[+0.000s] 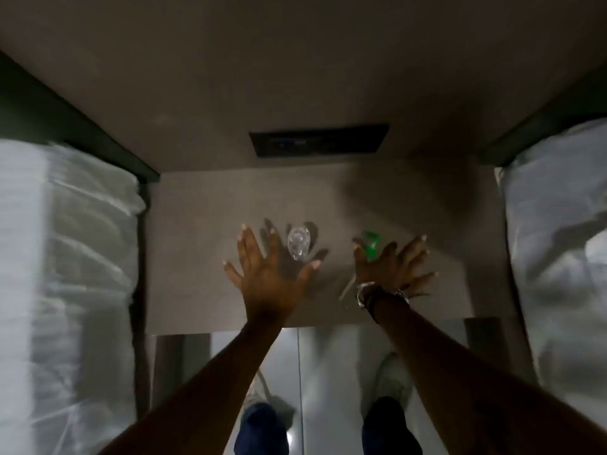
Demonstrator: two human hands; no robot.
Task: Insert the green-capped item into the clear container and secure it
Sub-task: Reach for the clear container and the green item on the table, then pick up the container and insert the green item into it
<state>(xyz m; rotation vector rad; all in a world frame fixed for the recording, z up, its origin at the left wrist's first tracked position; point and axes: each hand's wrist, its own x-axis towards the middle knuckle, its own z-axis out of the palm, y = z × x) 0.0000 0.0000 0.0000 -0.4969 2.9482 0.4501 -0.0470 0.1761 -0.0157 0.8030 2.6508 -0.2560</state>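
A clear plastic bottle stands on the small grey table, seen from above. My left hand hovers just left of and in front of it, fingers spread, holding nothing. A green-capped sprayer head lies to the right, and its thin clear tube runs toward the front edge. My right hand is spread wide above this item and hides part of it. A watch and bands sit on the right wrist. The scene is dim and somewhat blurred.
A dark socket panel is set in the wall behind the table. White plastic-wrapped mattresses flank the table at left and right. Below the table's front edge I see a pale floor, jeans and white shoes.
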